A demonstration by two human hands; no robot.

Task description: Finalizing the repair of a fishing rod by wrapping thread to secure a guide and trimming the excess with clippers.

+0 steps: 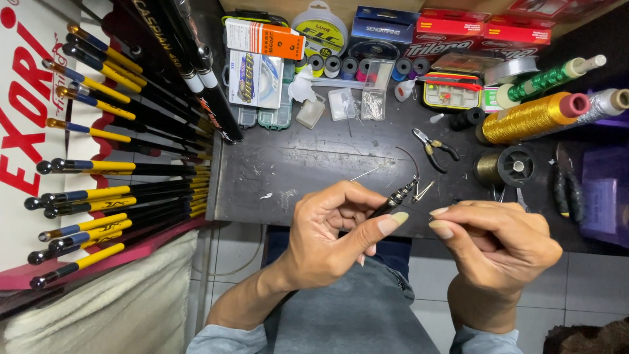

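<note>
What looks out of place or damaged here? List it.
The dark tabletop is scratched and flecked with pale scraps. Pliers lie loose at an angle. Otherwise nothing stands out: the left hand grips a thin dark rod tip, the right hand beside it.

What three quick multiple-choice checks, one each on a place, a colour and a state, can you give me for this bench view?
1. Where do the pliers lie?
A. on the dark table, beyond the hands
B. on the floor
C. in the rod rack

2. What colour is the big thread spool at the right?
A. blue
B. gold
C. white

3. What is the left hand doing?
A. resting flat and open
B. pinching a thin dark rod tip
C. holding the pliers

Answers: 1 A, they sit on the tabletop; 2 B, its winding is gold; 3 B, thumb and fingers close on the rod tip while the right hand meets it.
</note>
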